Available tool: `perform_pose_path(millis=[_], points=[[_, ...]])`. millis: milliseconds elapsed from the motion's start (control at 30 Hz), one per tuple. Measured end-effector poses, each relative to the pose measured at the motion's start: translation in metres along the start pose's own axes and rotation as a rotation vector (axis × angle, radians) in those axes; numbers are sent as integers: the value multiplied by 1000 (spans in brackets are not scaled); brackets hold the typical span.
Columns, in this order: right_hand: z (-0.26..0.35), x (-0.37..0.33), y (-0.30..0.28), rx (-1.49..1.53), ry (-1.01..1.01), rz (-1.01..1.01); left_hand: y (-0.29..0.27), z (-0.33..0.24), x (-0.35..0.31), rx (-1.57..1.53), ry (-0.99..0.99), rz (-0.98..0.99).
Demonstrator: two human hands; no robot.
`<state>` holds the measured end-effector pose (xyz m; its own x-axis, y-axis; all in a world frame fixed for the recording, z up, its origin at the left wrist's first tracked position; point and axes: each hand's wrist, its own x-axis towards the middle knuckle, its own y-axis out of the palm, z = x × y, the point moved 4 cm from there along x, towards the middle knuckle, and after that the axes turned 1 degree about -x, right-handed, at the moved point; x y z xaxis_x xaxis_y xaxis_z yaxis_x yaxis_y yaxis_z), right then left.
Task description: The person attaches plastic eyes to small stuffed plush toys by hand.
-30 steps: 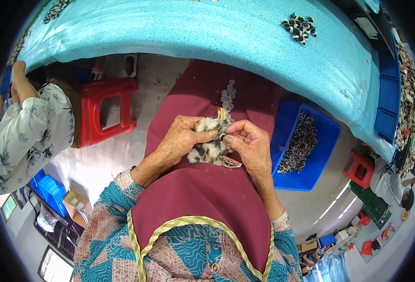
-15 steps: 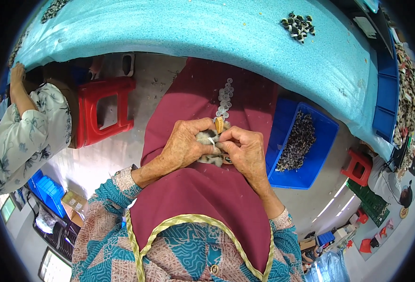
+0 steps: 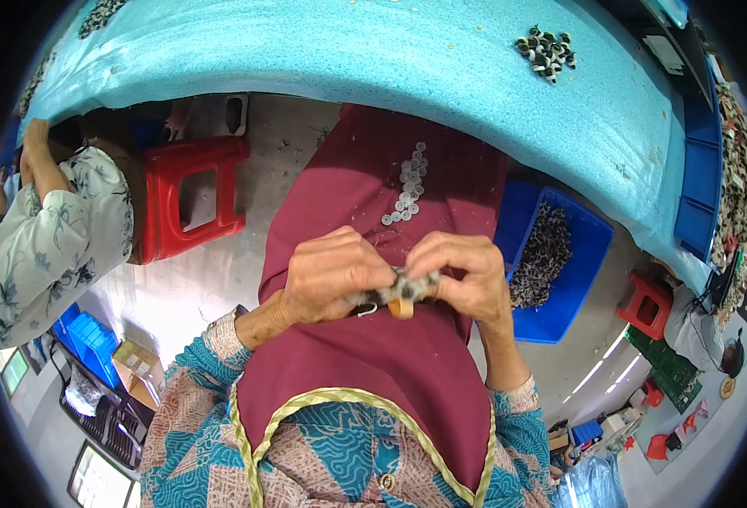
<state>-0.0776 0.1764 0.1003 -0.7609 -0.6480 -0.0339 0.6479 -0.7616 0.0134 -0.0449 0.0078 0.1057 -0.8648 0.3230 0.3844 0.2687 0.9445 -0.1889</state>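
Note:
Between my two hands, over my lap, is a small furry spotted piece [image 3: 420, 288] in grey, black and cream, with a yellow-tan tab [image 3: 402, 308] hanging below it. My left hand [image 3: 336, 275] pinches its left end, and my right hand [image 3: 465, 273] grips the right end between thumb and fingers. A short white strip [image 3: 367, 310] dangles beneath my left fingers. Most of the furry piece is hidden by my fingers. Beyond my hands, clear round plastic discs [image 3: 407, 188] lie in a line on the maroon apron [image 3: 331, 195].
A blue bin [image 3: 572, 292] with many small spotted pieces [image 3: 543, 258] stands right of my lap. Ahead is a table under a turquoise cover [image 3: 373, 59], bearing a black-and-white pile [image 3: 548, 52]. At left are a red stool [image 3: 157, 203] and another person in a floral shirt [image 3: 68, 229].
Both hands have come nearer my body and turned over, the furry piece with them. Its yellow-tan tab now points down rather than up. More of the discs show.

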Motion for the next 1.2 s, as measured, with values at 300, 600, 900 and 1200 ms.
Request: perform_pose_path(millis=[300,600,900,1200], points=[[35,-13,30,-96,-226,-177,-12,-34,-1,364,176,-51],[-14,-29,27,396,257,56,6,5,-31,-131,-165,-23],[-110,4,-22,-727,420,-326,13,3,-22,-73,-64,52],[-123,7,-18,-986,477,-191,9,2,-19,-91,-13,19]])
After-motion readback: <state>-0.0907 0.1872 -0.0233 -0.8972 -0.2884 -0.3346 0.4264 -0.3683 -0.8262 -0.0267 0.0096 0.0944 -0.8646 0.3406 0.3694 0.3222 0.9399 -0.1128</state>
